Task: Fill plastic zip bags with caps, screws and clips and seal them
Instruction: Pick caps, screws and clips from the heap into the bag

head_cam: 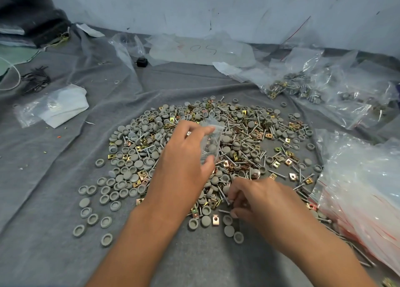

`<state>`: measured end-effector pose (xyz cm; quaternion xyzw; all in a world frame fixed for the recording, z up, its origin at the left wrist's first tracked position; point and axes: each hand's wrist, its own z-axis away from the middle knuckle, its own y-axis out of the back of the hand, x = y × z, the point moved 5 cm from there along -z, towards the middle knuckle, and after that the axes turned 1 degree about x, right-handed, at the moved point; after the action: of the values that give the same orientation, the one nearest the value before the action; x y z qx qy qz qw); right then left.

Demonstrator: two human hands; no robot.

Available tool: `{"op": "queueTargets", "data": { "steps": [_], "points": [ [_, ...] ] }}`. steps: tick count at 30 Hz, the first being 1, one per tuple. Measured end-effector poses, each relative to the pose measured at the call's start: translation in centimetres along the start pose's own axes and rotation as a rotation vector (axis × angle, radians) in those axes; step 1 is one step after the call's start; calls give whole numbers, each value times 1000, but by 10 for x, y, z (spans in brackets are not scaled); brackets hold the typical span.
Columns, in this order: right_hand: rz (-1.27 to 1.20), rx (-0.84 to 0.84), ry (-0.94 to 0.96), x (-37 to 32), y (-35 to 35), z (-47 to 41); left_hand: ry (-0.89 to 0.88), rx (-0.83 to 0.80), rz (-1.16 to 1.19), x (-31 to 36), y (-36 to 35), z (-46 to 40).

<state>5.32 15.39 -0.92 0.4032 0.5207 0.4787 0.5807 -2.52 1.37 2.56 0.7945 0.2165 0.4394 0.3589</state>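
Note:
A wide heap of grey caps (pixel 127 176), silver screws (pixel 249 132) and brass clips (pixel 216 219) lies on the grey cloth (pixel 54 200). My left hand (pixel 184 163) holds a small clear zip bag (pixel 211 142) above the heap, thumb and fingers pinching its sides; a few parts show inside it. My right hand (pixel 257 198) is down at the near edge of the heap, its fingertips pinching a screw (pixel 226 200).
Filled zip bags (pixel 303 87) are piled at the back right. A stack of empty red-striped zip bags (pixel 363 189) lies at the right. More loose plastic sits at the back, white bags (pixel 60 106) at the left, and black clips (pixel 35 78) at the far left.

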Motion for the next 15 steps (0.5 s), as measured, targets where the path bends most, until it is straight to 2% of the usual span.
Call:
{"op": "queueTargets", "data": {
  "steps": [3, 8, 12, 15],
  "points": [
    [20, -3, 27, 0, -2, 2, 1, 1, -6, -1, 0, 0],
    [-76, 132, -13, -4, 3, -5, 8, 4, -4, -2, 0, 0],
    [-14, 228, -87, -13, 2, -6, 7, 7, 0, 0, 1, 0],
    [28, 223, -104, -20, -7, -1, 4, 8, 10, -1, 2, 0]
  ]
}}
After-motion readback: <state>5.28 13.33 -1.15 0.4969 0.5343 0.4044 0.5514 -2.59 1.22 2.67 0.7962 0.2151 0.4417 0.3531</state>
